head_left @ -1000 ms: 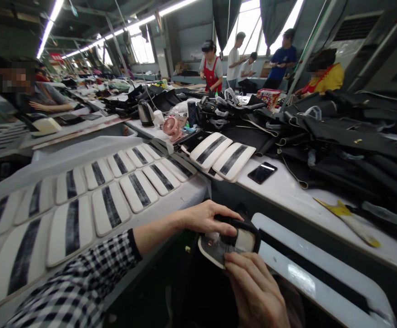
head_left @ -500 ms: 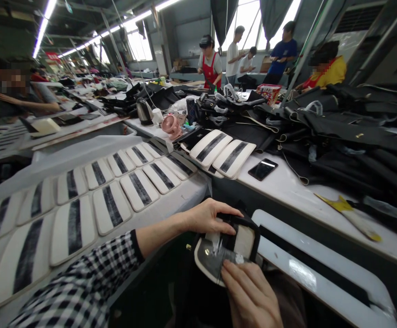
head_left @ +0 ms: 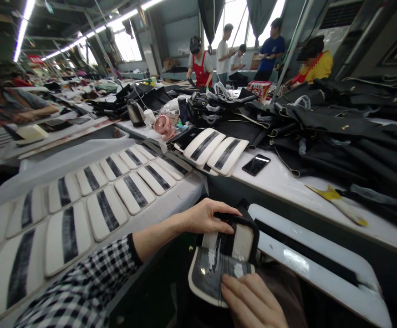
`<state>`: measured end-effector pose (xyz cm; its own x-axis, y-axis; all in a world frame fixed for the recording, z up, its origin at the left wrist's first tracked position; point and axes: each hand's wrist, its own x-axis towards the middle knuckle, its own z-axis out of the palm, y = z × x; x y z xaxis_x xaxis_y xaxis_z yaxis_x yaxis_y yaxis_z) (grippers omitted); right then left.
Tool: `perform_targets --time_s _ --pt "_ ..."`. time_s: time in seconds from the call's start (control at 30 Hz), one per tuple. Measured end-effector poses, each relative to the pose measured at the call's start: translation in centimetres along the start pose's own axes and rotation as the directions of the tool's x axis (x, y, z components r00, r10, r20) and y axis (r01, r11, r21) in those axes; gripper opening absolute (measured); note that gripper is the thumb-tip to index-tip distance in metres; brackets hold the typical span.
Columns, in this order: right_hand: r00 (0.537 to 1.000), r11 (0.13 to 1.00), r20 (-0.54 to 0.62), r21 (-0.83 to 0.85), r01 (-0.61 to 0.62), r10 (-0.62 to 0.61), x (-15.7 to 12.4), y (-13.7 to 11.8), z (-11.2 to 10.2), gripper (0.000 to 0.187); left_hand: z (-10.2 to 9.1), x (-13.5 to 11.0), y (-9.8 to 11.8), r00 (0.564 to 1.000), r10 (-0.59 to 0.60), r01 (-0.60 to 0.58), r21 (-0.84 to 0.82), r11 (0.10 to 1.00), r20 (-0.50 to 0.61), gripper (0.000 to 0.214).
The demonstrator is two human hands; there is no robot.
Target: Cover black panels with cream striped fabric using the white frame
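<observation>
A cream panel point(head_left: 242, 241) with a black stripe and black edging sits low in front of me. My left hand point(head_left: 203, 216), in a checked sleeve, grips the panel's top edge with its fingers curled over it. A glossy dark film point(head_left: 205, 273) hangs from the panel's face toward me. My right hand point(head_left: 253, 300) pinches the lower part of that film.
Rows of cream striped panels point(head_left: 99, 209) lie on the white table at my left. Two more panels point(head_left: 215, 150), a phone point(head_left: 256, 164), a pink fan point(head_left: 162, 125) and heaps of black bags point(head_left: 338, 132) sit on the bench ahead. Other people work at the back and far left.
My right hand has drawn the glossy film down and toward me, baring more of the panel's face. The left hand has stayed on the top edge.
</observation>
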<state>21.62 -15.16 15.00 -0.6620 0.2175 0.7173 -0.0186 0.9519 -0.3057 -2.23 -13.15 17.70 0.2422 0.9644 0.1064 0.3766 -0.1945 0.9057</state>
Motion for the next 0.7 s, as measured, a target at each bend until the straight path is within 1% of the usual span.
perform_targets --time_s 0.03,0.07,0.1,0.13,0.17,0.2,0.23,0.27,0.3,0.33,0.37,0.43,0.47,0.5,0.53,0.6,0.63,0.67,0.7 --pt "0.996 0.996 -0.028 0.051 -0.078 0.079 0.2 0.4 -0.1 0.019 -0.2 0.0 0.0 1.000 -0.029 0.029 -0.014 0.999 0.001 0.047" --pt "0.978 0.977 -0.073 0.107 -0.185 0.194 0.2 0.9 0.0 0.017 -0.4 0.0 0.0 0.998 -0.064 0.064 -0.044 0.997 0.009 0.048" --pt "0.935 0.937 -0.129 0.158 -0.311 0.332 0.3 1.5 0.1 0.016 -0.7 0.0 0.0 0.995 -0.098 0.100 -0.096 0.990 0.024 0.050" --pt "0.858 0.873 -0.184 0.201 -0.445 0.479 0.2 2.2 0.3 0.018 -1.0 -0.2 0.0 0.991 -0.126 0.132 -0.172 0.976 0.044 0.056" --pt "0.752 0.783 -0.225 0.242 -0.573 0.620 0.0 2.9 0.7 0.025 -1.2 -0.5 -0.1 0.988 -0.143 0.155 -0.263 0.952 0.063 0.064" --pt "0.635 0.676 -0.234 0.289 -0.678 0.737 -0.2 3.5 1.2 0.036 -1.3 -0.8 -0.1 0.986 -0.151 0.168 -0.355 0.920 0.075 0.074" --pt "0.529 0.565 -0.199 0.337 -0.753 0.825 -0.5 4.0 1.7 0.046 -1.4 -1.2 -0.2 0.986 -0.151 0.167 -0.433 0.886 0.071 0.083" --pt "0.450 0.464 -0.130 0.377 -0.802 0.884 -0.7 4.2 2.3 0.052 -1.3 -1.7 -0.3 0.987 -0.151 0.157 -0.485 0.861 0.052 0.089" --pt "0.400 0.387 -0.057 0.407 -0.827 0.915 -0.9 4.3 3.0 0.054 -1.2 -2.2 -0.4 0.988 -0.149 0.141 -0.508 0.850 0.024 0.093" --pt "0.376 0.340 0.000 0.424 -0.839 0.927 -1.0 4.2 3.6 0.053 -1.1 -2.7 -0.5 0.989 -0.147 0.125 -0.513 0.849 -0.004 0.096" --pt "0.366 0.321 0.025 0.429 -0.844 0.930 -1.0 3.9 4.2 0.052 -0.8 -3.3 -0.6 0.989 -0.143 0.108 -0.514 0.851 -0.030 0.100" --pt "0.365 0.332 -0.001 0.416 -0.847 0.931 -0.8 3.1 5.3 0.048 -0.2 -4.2 -0.9 0.987 -0.141 0.077 -0.527 0.846 -0.082 0.109" --pt "0.371 0.349 -0.027 0.408 -0.844 0.928 -0.5 2.6 5.7 0.047 0.1 -4.5 -1.0 0.981 -0.146 0.059 -0.524 0.850 -0.126 0.109" --pt "0.382 0.368 -0.050 0.400 -0.839 0.923 -0.3 2.2 6.0 0.046 0.5 -4.8 -1.2 0.968 -0.156 0.039 -0.499 0.866 -0.195 0.103" --pt "0.389 0.384 -0.070 0.392 -0.836 0.918 0.0 1.8 6.4 0.044 0.9 -4.9 -1.4 0.944 -0.169 0.024 -0.452 0.891 -0.282 0.091" --pt "0.396 0.408 -0.112 0.381 -0.830 0.911 0.6 1.4 6.9 0.042 1.6 -5.1 -1.6 0.867 -0.202 0.038 -0.343 0.939 -0.456 0.060" --pt "0.397 0.414 -0.127 0.379 -0.827 0.909 0.8 1.4 7.2 0.041 1.9 -5.1 -1.7 0.825 -0.227 0.064 -0.313 0.948 -0.517 0.048" --pt "0.395 0.415 -0.133 0.380 -0.827 0.909 1.1 1.4 7.4 0.039 2.2 -5.0 -1.7 0.789 -0.258 0.092 -0.308 0.947 -0.558 0.042" --pt "0.393 0.412 -0.131 0.386 -0.825 0.910 1.3 1.5 7.6 0.038 2.4 -5.0 -1.7 0.763 -0.289 0.115 -0.319 0.941 -0.578 0.040"
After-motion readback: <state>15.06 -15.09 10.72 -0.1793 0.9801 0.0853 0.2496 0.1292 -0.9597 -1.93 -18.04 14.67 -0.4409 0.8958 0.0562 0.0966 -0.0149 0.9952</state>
